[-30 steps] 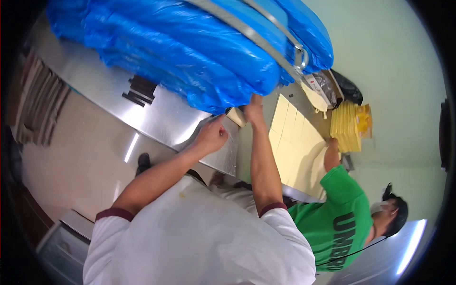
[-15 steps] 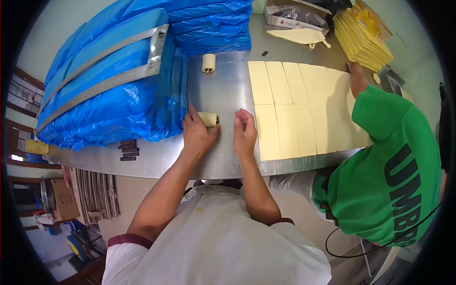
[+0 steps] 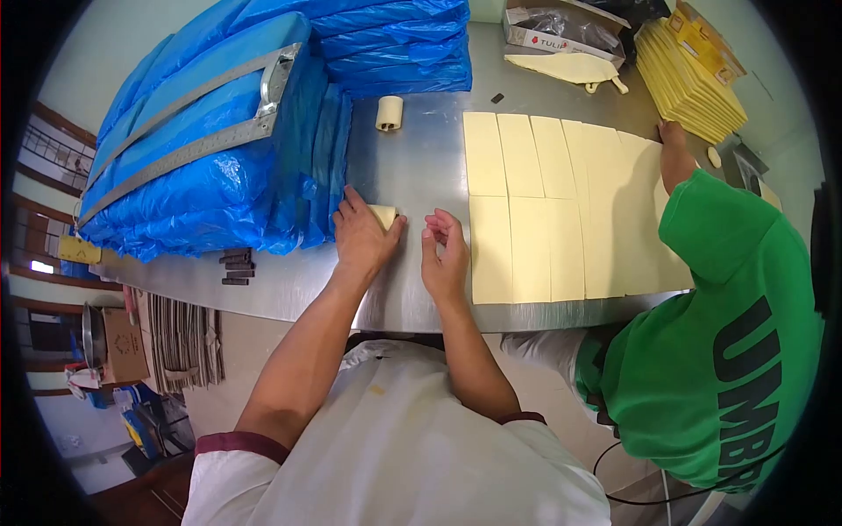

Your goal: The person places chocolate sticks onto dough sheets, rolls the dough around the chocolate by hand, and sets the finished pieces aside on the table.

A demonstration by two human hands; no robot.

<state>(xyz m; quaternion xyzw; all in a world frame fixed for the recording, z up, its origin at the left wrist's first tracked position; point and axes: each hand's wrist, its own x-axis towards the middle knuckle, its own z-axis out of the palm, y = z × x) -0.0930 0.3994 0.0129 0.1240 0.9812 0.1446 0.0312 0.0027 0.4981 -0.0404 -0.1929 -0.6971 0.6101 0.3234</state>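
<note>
Less of the pale roll (image 3: 382, 216) shows than 0.5 s ago, the left hand (image 3: 361, 241) having shifted over it. That hand lies loosely open on the roll, down on the metal surface (image 3: 408, 167); uneven palm pressure could flatten 1 side. Right hand (image 3: 447, 263) is open and empty, fingers slightly curled, near the cut pale sheet (image 3: 531, 250); a sideways swing could crease the nearest pieces. Close by, the blue-wrapped stack (image 3: 210, 197) could dent a roll pushed leftward. Farther off, 1 more roll (image 3: 389, 112) lies unheld, so a knock might shift it. Beyond, a co-worker's hand (image 3: 674, 133) touches a leaning yellow stack (image 3: 688, 83), which might slide if nudged.
</note>
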